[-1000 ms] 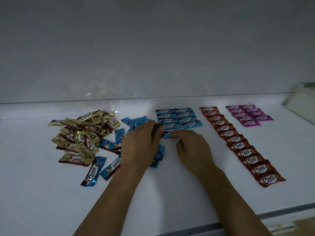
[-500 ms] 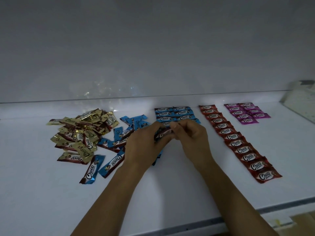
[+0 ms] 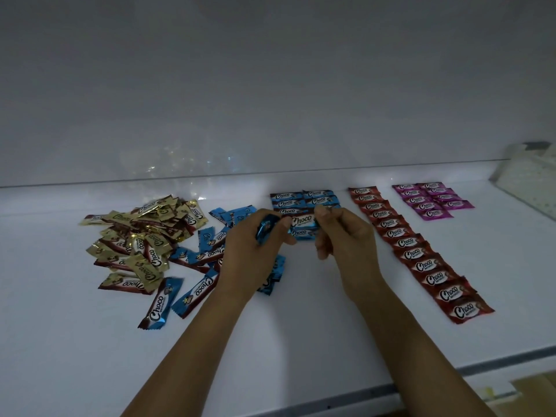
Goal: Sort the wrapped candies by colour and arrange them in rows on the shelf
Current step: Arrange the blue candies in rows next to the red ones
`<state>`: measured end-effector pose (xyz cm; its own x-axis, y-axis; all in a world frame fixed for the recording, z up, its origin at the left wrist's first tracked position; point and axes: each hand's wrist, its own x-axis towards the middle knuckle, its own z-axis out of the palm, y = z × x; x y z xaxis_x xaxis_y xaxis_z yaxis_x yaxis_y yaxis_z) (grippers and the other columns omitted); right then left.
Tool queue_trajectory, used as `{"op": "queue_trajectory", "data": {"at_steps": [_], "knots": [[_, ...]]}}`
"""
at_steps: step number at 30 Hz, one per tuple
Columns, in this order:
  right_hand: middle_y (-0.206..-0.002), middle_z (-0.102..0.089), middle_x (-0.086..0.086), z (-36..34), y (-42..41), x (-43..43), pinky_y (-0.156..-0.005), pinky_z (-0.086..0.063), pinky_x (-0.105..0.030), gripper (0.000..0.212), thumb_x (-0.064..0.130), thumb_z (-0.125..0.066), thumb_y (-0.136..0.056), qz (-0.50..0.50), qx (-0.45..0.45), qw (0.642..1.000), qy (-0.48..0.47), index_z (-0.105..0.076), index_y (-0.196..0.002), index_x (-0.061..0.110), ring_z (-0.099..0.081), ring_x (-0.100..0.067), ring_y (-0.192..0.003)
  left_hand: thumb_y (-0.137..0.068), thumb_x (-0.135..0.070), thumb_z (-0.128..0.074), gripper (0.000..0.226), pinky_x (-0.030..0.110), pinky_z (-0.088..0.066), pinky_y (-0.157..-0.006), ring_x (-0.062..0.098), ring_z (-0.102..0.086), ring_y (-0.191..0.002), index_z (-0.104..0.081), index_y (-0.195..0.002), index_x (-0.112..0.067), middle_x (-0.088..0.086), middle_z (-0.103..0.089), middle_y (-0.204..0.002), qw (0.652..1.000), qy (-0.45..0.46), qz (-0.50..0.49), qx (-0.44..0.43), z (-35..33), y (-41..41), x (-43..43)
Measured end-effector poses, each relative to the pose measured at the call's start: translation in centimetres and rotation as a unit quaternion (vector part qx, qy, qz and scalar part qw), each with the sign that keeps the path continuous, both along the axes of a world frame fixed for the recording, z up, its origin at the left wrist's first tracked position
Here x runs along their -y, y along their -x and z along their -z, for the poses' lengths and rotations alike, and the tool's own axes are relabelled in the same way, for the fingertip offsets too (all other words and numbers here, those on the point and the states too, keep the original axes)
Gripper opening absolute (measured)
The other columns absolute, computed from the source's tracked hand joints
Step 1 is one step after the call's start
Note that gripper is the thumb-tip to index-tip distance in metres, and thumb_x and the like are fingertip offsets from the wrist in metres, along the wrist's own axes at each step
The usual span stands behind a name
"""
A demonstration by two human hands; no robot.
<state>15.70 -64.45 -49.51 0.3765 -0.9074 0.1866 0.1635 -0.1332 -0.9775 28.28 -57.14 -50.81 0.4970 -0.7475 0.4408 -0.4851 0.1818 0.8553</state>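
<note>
While left hand (image 3: 255, 254) and right hand (image 3: 346, 239) pinch a blue candy (image 3: 302, 220) by its ends, filling the blue rows (image 3: 319, 194) seems in hand; next, it likely needs setting down square.

I see a white shelf (image 3: 301, 350) carrying, left to right, a jumbled gold candy heap (image 3: 141, 233), loose blue candies (image 3: 198, 287) just beside it, tidy blue rows (image 3: 304, 198) towards the back, one long red row (image 3: 421, 257) and short purple rows (image 3: 430, 200).
</note>
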Motion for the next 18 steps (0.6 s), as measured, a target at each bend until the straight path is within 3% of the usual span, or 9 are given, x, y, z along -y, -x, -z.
{"op": "queue_trajectory", "data": {"at_steps": [3,7,10,12,15,18], "knots": [[-0.057,-0.061,0.002,-0.1,0.2,0.4,-0.047,-0.047,-0.019,0.010,0.014,-0.058,-0.092,0.007,-0.014,1.000,0.013,-0.064,-0.086,0.008,-0.054,-0.005,-0.048,-0.098,-0.025,-0.051,0.013,0.015,-0.045,-0.055,0.001,-0.058,-0.060,-0.064,-0.092,-0.024,-0.016,-0.064,-0.065,0.999,0.013,-0.006,-0.035,-0.1,0.0,-0.1],[-0.058,-0.057,0.001,-0.1,2.9,3.5,-0.047,-0.042,-0.019,0.018,0.019,-0.055,-0.095,0.158,-0.195,0.963,0.102,-0.063,-0.081,0.010,-0.048,-0.002,-0.042,-0.102,-0.008,-0.038,0.025,0.017,-0.033,-0.046,0.002,-0.043,-0.049,-0.058,-0.108,-0.022,-0.018,-0.053,-0.056,0.998,0.013,0.004,-0.060,0.2,0.2,-0.1],[-0.064,-0.062,-0.001,0.3,4.9,5.4,-0.050,-0.043,-0.024,0.017,0.020,-0.055,-0.095,0.134,-0.353,0.918,0.122,-0.063,-0.084,0.010,-0.052,-0.003,-0.043,-0.103,-0.011,-0.035,0.032,0.016,-0.043,-0.051,0.000,-0.051,-0.056,-0.043,-0.132,-0.022,-0.015,-0.061,-0.083,1.000,0.010,0.014,0.008,0.4,0.5,0.3],[-0.083,-0.066,-0.007,0.7,5.2,5.3,-0.058,-0.042,-0.025,0.018,0.024,-0.055,-0.094,0.135,-0.434,0.880,0.136,-0.061,-0.101,0.008,-0.056,-0.011,-0.062,-0.103,-0.020,-0.036,0.039,0.024,-0.051,-0.056,0.002,-0.055,-0.057,-0.034,-0.142,-0.022,-0.010,-0.067,-0.096,0.999,0.008,0.028,0.038,0.6,0.7,0.2],[-0.101,-0.065,-0.008,0.8,5.1,3.7,-0.065,-0.039,-0.027,0.038,0.032,-0.052,-0.095,0.201,-0.521,0.797,0.231,-0.049,-0.127,0.011,-0.060,-0.024,-0.085,-0.099,-0.041,-0.037,0.039,0.026,-0.053,-0.054,0.005,-0.062,-0.063,-0.046,-0.128,-0.017,-0.002,-0.071,-0.093,0.998,0.021,-0.001,0.066,0.6,0.8,-0.1],[-0.106,-0.065,-0.002,0.8,5.0,2.5,-0.061,-0.036,-0.025,0.030,0.031,-0.052,-0.095,0.224,-0.522,0.757,0.323,-0.055,-0.123,0.018,-0.064,-0.021,-0.087,-0.096,-0.037,-0.042,0.033,0.013,-0.042,-0.047,0.002,-0.058,-0.056,-0.058,-0.109,-0.011,-0.006,-0.069,-0.080,0.998,0.028,-0.016,0.060,0.1,0.6,-0.1]]}}
